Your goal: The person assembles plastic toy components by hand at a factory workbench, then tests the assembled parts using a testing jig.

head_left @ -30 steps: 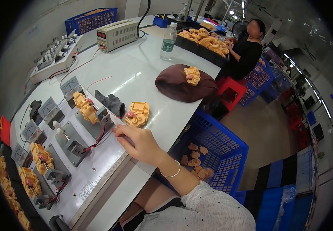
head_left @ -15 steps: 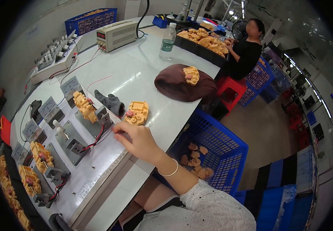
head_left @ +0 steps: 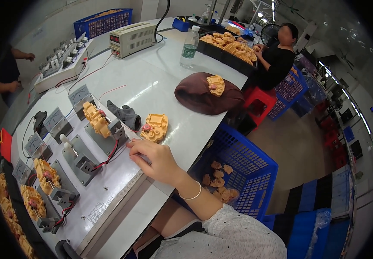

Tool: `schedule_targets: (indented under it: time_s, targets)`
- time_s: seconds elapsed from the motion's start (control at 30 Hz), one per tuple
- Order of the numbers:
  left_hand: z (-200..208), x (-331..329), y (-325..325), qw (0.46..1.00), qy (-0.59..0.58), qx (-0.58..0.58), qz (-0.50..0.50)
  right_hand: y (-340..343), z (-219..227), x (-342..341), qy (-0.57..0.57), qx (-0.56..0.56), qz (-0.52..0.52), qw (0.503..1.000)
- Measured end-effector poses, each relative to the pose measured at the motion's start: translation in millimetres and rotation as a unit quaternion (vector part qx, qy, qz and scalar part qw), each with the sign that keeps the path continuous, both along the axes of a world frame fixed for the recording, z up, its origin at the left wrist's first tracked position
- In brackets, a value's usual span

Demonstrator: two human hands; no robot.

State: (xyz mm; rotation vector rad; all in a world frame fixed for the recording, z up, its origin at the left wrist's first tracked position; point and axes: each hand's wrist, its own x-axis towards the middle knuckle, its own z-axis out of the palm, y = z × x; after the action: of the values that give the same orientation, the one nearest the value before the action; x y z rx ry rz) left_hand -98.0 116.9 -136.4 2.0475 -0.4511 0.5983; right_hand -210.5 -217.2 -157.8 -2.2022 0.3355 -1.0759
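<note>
My right hand (head_left: 154, 162) rests at the front right edge of a white test board (head_left: 122, 177), fingers loosely curled, thumb apart from the index finger. Nothing shows in it. Just beyond the fingers, a yellow plastic housing (head_left: 155, 129) with a pink coil lies on the table. Another housing (head_left: 97, 120) sits in the nearest metal fixture. Two more, a housing (head_left: 47, 177) and a housing (head_left: 33, 203), stand in fixtures at the left. Between them a fixture (head_left: 78, 162) with a white knob holds no housing. My left hand is out of view.
Analog meters (head_left: 57, 122) line the board's back. Beyond lie a grey glove (head_left: 125, 114), a power supply (head_left: 132, 39), a bottle (head_left: 189, 49) and a maroon cloth bundle (head_left: 203, 95) carrying a housing. A blue crate (head_left: 255, 172) stands below right. A co-worker (head_left: 277, 56) sits farther off.
The view has shifted very slightly. Another person's arms have come into sight at the far left. My right hand stays at the board's edge, almost unmoved.
</note>
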Motion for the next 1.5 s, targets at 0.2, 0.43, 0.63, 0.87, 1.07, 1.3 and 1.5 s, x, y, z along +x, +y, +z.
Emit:
schedule_targets:
  time_s: [0.2, 0.43, 0.63, 0.87, 1.07, 1.3, 1.5]
  targets:
    - [0, 0, 1, 0.998, 0.010, 0.049, 0.033, -1, -3, 1, -0.037, -0.024, -0.003, 0.999]
    - [0, -2, -1, 1.000, 0.015, 0.010, 0.010, 3, 6, -2, 0.030, 0.038, -0.019, 0.999]
    - [0, -1, 1, 1.000, 0.010, -0.007, -0.010, 2, 6, 0, 0.033, 0.055, -0.014, 0.998]
    - [-2, -2, -1, 1.000, 0.005, 0.010, 0.000, 0, -3, 0, -0.040, 0.029, -0.023, 0.999]
    - [0, -2, -4, 1.000, 0.003, -0.007, 0.003, 2, 5, 5, 0.002, 0.074, -0.021, 0.997]
    - [-21, 10, 18, 0.998, 0.035, 0.057, -0.018, 5, -2, 5, -0.039, 0.015, -0.037, 0.998]
    - [-13, 8, 8, 0.998, 0.053, 0.018, -0.015, 7, 6, 7, -0.006, 0.057, -0.046, 0.997]
